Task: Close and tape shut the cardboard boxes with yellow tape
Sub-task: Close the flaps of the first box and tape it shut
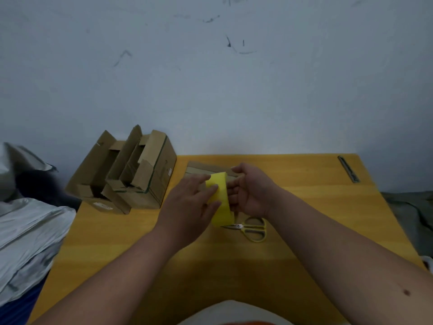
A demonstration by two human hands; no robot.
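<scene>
A roll of yellow tape (221, 199) is held upright above the middle of the yellow table (304, 231). My right hand (251, 192) grips the roll from its right side, fingers through its core. My left hand (189, 205) lies against the roll's left face, fingertips on the tape surface. Behind the roll a closed cardboard box (201, 168) lies flat on the table, partly hidden by both hands. At the table's far left corner stand two cardboard boxes (126, 174) with their flaps up.
Yellow-handled scissors (251, 228) lie on the table just below my right hand. A dark utility knife (348, 168) rests near the far right edge. Crumpled grey plastic sheeting (28, 231) lies left of the table. A marked wall stands behind.
</scene>
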